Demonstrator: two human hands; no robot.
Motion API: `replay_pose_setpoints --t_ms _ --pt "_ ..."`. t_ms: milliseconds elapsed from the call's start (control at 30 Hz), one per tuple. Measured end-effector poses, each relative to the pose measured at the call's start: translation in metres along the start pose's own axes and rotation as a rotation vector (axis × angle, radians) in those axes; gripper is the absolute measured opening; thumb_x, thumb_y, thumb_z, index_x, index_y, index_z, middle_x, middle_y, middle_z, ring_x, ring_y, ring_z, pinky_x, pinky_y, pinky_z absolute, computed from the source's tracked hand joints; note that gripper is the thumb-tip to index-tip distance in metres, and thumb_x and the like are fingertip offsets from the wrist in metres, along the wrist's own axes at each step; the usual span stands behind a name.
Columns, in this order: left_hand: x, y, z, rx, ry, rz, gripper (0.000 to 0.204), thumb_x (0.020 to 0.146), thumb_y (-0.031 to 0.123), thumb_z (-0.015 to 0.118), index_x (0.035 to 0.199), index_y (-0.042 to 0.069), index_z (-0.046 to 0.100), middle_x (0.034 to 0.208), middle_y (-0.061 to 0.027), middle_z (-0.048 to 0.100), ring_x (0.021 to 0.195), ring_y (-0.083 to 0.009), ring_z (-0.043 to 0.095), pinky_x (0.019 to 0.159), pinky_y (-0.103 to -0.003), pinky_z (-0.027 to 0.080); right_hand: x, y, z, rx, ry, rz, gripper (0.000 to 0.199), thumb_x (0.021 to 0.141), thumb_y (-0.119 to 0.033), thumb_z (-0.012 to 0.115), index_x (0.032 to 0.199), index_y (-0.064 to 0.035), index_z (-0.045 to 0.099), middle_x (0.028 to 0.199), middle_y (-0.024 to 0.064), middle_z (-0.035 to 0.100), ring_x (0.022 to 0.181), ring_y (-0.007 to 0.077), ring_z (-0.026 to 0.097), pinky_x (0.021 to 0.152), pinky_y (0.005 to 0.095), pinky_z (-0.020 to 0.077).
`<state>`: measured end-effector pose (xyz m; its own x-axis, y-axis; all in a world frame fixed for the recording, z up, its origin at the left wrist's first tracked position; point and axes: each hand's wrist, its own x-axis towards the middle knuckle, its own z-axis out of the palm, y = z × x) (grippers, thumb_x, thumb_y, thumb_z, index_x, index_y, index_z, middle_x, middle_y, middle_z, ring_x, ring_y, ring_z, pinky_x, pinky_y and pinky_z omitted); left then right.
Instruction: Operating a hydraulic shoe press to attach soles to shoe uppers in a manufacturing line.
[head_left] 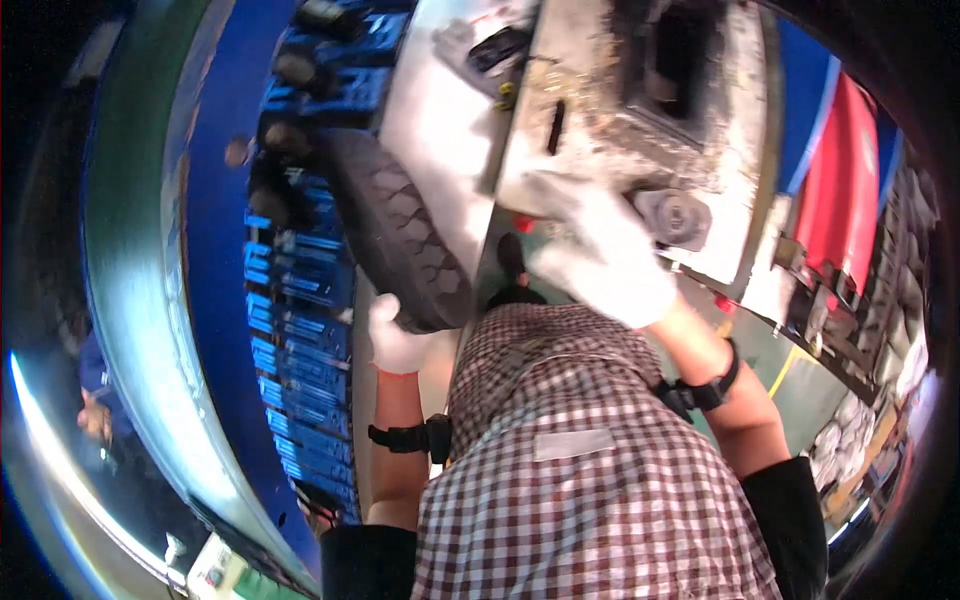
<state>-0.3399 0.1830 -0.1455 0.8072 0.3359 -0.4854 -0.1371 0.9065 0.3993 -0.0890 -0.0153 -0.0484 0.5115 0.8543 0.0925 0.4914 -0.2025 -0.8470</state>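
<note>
A black shoe (395, 225), its chunky treaded sole edge showing, slants across the space left of the middle. My left hand (395, 338), in a white glove, grips its lower end; most of the fingers are hidden behind it. To the right, my right hand (610, 250), also white-gloved, reaches over the front edge of a worn machine table (570, 85). Its fingers are spread, slightly blurred, and nothing shows in them. Just beside it sit a round-faced metal part (678, 218) and a red button (523, 222).
Blue slotted racks (305, 330) run along the left, with dark shoe-like items on their upper part. Beyond them curves a blue and green conveyor-like band (140, 240). A dark square frame (675, 75) stands on the machine table. Far right is a red panel (840, 180); a person's hand (95, 420) shows far left.
</note>
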Motion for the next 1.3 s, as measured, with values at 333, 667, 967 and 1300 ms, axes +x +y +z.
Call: replay_pose_setpoints --t_ms 333,667,967,1300 --pt "0.108 -0.003 0.225 0.909 -0.312 0.531 0.089 0.095 0.011 0.075 0.167 0.0 0.023 0.17 -0.0213 0.033 0.158 -0.0299 0.033 0.129 -0.044 0.025 0.03 0.068 -0.072 0.37 0.704 0.145 0.076 0.085 -0.03 0.081 0.153 -0.0067 0.055 0.155 0.0188 0.052 0.14 0.0304 0.053 0.116 0.0428 0.0454" --pt "0.122 0.042 0.374 1.051 -0.692 1.395 0.068 0.098 -0.004 0.065 0.16 0.002 0.037 0.159 -0.0211 0.049 0.152 -0.0327 0.044 0.129 -0.045 0.029 0.101 0.145 -0.104 -0.772 0.68 0.577 0.074 0.079 -0.052 0.08 0.146 -0.0258 0.063 0.154 0.0167 0.052 0.122 0.0473 0.061 0.1 0.0514 0.0566" --pt "0.172 0.045 0.516 1.623 -0.914 1.888 0.045 0.099 0.027 0.06 0.137 0.004 0.064 0.13 -0.0244 0.065 0.125 -0.0393 0.062 0.109 -0.046 0.048 0.105 0.135 -0.092 -0.758 0.688 0.618 0.074 0.08 -0.055 0.079 0.146 -0.0265 0.061 0.155 0.0148 0.051 0.119 0.0482 0.062 0.096 0.0512 0.0582" --pt "0.161 0.038 0.533 2.237 -1.176 1.844 0.034 0.099 0.035 0.054 0.103 0.006 0.07 0.113 -0.0209 0.072 0.107 -0.0379 0.07 0.093 -0.048 0.055 -0.007 0.161 -0.099 -0.205 1.014 0.301 0.045 0.101 -0.029 0.066 0.138 -0.0033 0.066 0.135 0.0221 0.066 0.127 0.0361 0.062 0.113 0.0422 0.046"
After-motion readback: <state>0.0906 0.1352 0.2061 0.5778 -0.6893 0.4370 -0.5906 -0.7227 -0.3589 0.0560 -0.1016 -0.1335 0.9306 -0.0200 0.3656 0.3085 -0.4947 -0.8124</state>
